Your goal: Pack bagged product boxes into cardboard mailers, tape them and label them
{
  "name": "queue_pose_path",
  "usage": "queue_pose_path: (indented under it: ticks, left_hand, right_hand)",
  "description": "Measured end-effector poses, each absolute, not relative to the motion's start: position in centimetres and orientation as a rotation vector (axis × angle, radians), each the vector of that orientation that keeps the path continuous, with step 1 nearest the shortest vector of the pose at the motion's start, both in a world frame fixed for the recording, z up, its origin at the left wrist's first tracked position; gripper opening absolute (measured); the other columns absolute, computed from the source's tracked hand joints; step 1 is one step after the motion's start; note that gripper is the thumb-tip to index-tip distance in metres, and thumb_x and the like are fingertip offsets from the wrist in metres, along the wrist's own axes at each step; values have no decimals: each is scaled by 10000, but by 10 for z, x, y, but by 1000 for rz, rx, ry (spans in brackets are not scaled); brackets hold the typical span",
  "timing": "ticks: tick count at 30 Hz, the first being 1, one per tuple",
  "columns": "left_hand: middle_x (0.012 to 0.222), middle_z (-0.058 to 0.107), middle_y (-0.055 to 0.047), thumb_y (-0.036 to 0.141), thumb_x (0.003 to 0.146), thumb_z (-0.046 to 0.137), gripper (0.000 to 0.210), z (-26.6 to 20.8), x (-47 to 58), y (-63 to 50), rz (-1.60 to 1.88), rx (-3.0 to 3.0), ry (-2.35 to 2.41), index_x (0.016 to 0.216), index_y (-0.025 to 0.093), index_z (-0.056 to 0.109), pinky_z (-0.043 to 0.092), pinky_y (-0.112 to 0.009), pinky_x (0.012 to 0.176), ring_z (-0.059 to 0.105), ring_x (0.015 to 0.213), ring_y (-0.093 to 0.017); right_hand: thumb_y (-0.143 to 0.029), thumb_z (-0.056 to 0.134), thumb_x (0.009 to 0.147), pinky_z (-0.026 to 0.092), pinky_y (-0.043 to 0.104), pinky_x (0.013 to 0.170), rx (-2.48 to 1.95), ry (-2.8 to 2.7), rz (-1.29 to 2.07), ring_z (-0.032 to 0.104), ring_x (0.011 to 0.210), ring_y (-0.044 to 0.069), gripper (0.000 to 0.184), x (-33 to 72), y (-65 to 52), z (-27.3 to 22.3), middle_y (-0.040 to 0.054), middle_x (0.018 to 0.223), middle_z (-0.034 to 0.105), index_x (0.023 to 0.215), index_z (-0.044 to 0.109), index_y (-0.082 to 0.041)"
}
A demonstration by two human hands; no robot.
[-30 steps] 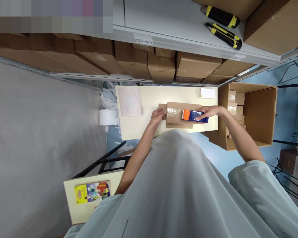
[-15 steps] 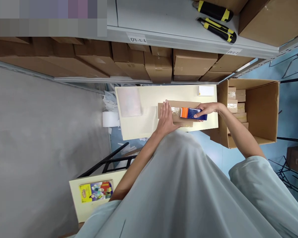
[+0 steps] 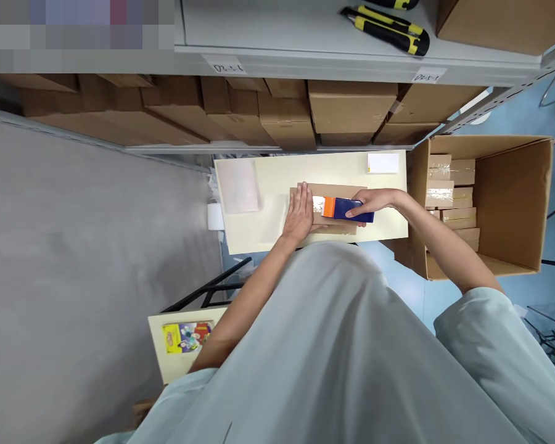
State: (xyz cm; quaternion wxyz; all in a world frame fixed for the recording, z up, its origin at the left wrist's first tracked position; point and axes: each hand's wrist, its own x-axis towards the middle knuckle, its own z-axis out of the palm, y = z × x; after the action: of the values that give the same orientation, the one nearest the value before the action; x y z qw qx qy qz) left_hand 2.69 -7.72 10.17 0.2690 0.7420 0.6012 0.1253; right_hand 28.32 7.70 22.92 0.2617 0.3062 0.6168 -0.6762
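Note:
A flat brown cardboard box [image 3: 337, 190] lies on the cream table below me, with shiny clear tape [image 3: 319, 204] along its top. My left hand [image 3: 299, 214] rests flat on the box's left end, its fingers stretched out. In my right hand [image 3: 369, 202] is a blue and orange tape dispenser [image 3: 340, 208], gripped from above with the thumb along its side. The dispenser's orange end points toward my left hand, over the strip of tape. The fingers under the dispenser are mostly hidden.
A small white box [image 3: 382, 163] and a pale translucent sheet [image 3: 238, 186] lie on the table [image 3: 268, 237]. To the right stands an open carton [image 3: 513, 203] holding several small boxes [image 3: 459, 217]. Beyond the table, a grey shelf [image 3: 277, 58] bears utility knives [image 3: 388, 29] above cardboard boxes [image 3: 351, 105].
My right hand has moved the tape dispenser a little left along the box, closer to my left hand. The left hand stays flat on the box. The whole view has shifted slightly.

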Motion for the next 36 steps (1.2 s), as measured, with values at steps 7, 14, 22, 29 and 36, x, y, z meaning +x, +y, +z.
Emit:
queue_pose_path:
  ticks: [7, 14, 22, 29, 36]
  left_hand:
    - [1793, 77, -345, 815, 858, 710, 1340, 106, 31, -73, 327, 1934, 1668, 1745, 9, 111, 23, -632, 1373, -38, 1701, -415]
    - [1779, 78, -374, 847, 762, 774, 1417, 118, 39, -68, 279, 1856, 1711, 1729, -3, 183, 27, -639, 1362, -27, 1700, -445]
    - [1781, 57, -381, 835, 818, 731, 1373, 116, 38, -68, 224, 1913, 1699, 1739, 1, 146, 39, -659, 1353, -48, 1700, -454]
    - [1793, 65, -358, 847, 837, 698, 1329, 118, 39, -66, 244, 1863, 1700, 1744, 30, 173, 7, -667, 1350, -54, 1700, -455]
    - [1798, 49, -353, 862, 776, 747, 1405, 119, 41, -64, 191, 1864, 1710, 1750, 40, 155, 26, -677, 1350, -55, 1699, -469]
  right_hand:
    - [-887, 818, 712, 590, 338, 726, 860, 1526, -1882, 752, 762, 236, 736, 353, 91, 248, 80, 795, 801, 924, 763, -183]
    - [-881, 782, 757, 604, 355, 769, 873, 1534, -1849, 782, 810, 261, 723, 429, 98, 250, 105, 859, 830, 897, 779, -171]
    - [-876, 800, 733, 596, 359, 808, 859, 1490, -1902, 787, 833, 258, 732, 434, 96, 220, 114, 880, 836, 908, 771, -166]
    - [-882, 838, 673, 597, 354, 814, 882, 1452, -1912, 785, 818, 246, 744, 437, 98, 194, 97, 828, 823, 884, 759, -173]
    - [-827, 865, 708, 613, 371, 843, 871, 1431, -1962, 791, 900, 276, 699, 440, 104, 199, 101, 874, 825, 918, 767, -167]
